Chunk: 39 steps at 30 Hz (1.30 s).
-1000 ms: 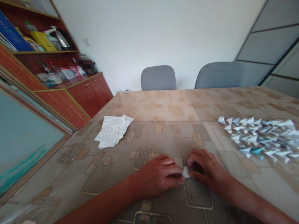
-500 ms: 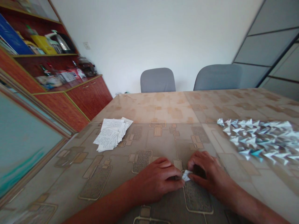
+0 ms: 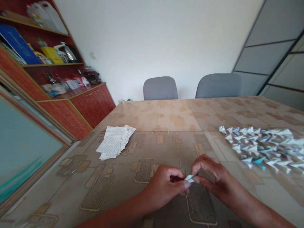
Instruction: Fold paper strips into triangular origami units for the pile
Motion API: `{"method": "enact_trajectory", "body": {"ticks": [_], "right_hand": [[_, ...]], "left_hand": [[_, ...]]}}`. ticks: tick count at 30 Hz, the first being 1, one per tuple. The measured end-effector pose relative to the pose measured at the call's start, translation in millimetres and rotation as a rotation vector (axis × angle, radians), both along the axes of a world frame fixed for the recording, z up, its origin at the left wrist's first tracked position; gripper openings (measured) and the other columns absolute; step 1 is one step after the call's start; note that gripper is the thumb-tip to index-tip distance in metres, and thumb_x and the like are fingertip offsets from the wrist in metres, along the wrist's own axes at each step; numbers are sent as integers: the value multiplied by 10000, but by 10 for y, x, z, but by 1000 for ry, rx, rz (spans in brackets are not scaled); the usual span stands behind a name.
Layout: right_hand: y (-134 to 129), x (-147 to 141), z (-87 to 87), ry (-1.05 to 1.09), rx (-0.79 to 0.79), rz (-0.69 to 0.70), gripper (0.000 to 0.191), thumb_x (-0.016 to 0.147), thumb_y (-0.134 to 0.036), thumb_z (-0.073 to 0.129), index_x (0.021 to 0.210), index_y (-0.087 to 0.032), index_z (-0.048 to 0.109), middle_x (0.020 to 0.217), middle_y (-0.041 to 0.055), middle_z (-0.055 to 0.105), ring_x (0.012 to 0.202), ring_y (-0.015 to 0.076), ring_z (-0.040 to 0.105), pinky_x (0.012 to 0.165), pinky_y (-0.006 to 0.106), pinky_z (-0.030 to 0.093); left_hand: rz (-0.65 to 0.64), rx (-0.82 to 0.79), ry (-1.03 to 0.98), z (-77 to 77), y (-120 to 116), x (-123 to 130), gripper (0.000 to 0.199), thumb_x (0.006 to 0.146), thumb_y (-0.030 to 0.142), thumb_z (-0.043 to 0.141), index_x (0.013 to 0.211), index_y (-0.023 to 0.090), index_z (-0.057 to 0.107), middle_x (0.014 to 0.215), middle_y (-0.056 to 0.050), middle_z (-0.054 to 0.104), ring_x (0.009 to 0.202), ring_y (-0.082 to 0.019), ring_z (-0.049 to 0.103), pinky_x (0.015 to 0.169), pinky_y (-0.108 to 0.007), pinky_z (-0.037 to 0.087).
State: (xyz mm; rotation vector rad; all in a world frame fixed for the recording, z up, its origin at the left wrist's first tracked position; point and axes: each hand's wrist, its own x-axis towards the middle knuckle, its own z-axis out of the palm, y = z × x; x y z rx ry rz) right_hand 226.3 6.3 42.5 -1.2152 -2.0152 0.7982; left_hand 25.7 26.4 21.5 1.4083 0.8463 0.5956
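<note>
A small folded piece of white paper (image 3: 189, 178) is pinched between both hands, just above the patterned tablecloth. My left hand (image 3: 166, 183) grips its left side between thumb and fingers. From the right, my right hand (image 3: 211, 175) holds the other side with thumb and forefinger. The fingertips hide part of the paper, so its exact folded shape is hard to make out. Ahead and to the left lies a loose pile of printed paper slips (image 3: 115, 142). Off to the right, several rows of small folded paper pieces (image 3: 261, 145) stand on the table, one of them teal.
The table (image 3: 163, 114) has a brown patterned cover and reaches to two grey chairs (image 3: 160, 88) by the white wall. A reddish wooden cabinet (image 3: 86, 107) with shelves of household items stands at the left. Grey panels (image 3: 268, 57) are at the right.
Both hands have lifted the folded paper slightly off the table and tilted it. My left hand has turned, so its thumb now shows on top. The camera view has tipped up a little.
</note>
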Motion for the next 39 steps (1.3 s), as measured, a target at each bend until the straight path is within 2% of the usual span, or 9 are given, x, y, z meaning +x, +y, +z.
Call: {"method": "enact_trajectory", "body": {"ticks": [6, 12, 16, 19, 20, 24, 30, 35, 39], "right_hand": [[-3, -35, -63, 139, -38, -131, 186, 897, -393, 551, 816, -230, 591, 768, 1, 630, 758, 183, 610, 682, 288, 475], [-70, -135, -128, 246, -166, -79, 291, 890, -472, 576, 761, -211, 585, 702, -6, 635, 683, 161, 607, 655, 276, 474], [-83, -119, -57, 164, -87, -74, 217, 917, -380, 556, 774, -219, 591, 751, 2, 624, 733, 176, 602, 669, 292, 466], [-69, -83, -4, 4, 36, -46, 158, 914, -293, 564, 777, -225, 604, 784, 18, 628, 792, 198, 586, 708, 323, 452], [-64, -76, 2, -29, 58, -30, 150, 913, -282, 568, 780, -225, 607, 785, 20, 634, 799, 202, 584, 722, 332, 449], [-47, -92, -43, -48, 52, -32, 193, 902, -325, 588, 742, -218, 609, 737, 14, 630, 759, 195, 591, 697, 319, 444], [-41, -157, -202, 141, -139, -125, 234, 891, -399, 574, 779, -203, 640, 744, 9, 652, 714, 171, 604, 654, 274, 454], [-74, -181, -216, 151, -190, -112, 271, 900, -415, 549, 763, -197, 634, 711, 4, 633, 676, 157, 580, 619, 257, 443], [-109, -172, -128, 51, -67, -119, 178, 899, -311, 548, 770, -209, 616, 767, 14, 631, 745, 180, 607, 670, 291, 454]], "left_hand": [[172, -151, -203, 15, -75, 32, 295, 761, 399, 707, 687, 114, 692, 665, -67, 700, 580, -131, 585, 622, -250, 454], [164, -91, -225, -79, -137, 68, 321, 795, 422, 679, 715, 114, 719, 685, -77, 709, 582, -134, 594, 603, -244, 465], [137, 81, -29, -43, -116, 31, 272, 825, 362, 633, 736, 126, 733, 662, -55, 688, 610, -146, 593, 606, -240, 448], [252, 349, 98, 54, -65, -2, 204, 734, 261, 705, 905, 157, 748, 781, -48, 707, 711, -165, 603, 666, -245, 449], [233, 370, 118, 79, -47, -6, 158, 743, 247, 691, 860, 160, 750, 742, -39, 698, 678, -155, 592, 647, -238, 443], [219, 257, 104, 73, 2, 11, 108, 745, 225, 658, 703, 145, 717, 623, -18, 659, 582, -128, 560, 565, -214, 415], [334, -32, -147, -51, -4, 57, 192, 713, 320, 710, 724, 131, 680, 643, -19, 657, 595, -131, 595, 592, -232, 463], [393, -30, -202, -94, -59, 82, 244, 695, 366, 740, 722, 138, 658, 650, -16, 651, 611, -140, 615, 608, -242, 486], [328, 74, -158, -86, -65, 66, 216, 714, 338, 735, 778, 146, 664, 723, -29, 672, 667, -144, 619, 630, -235, 477]]}}
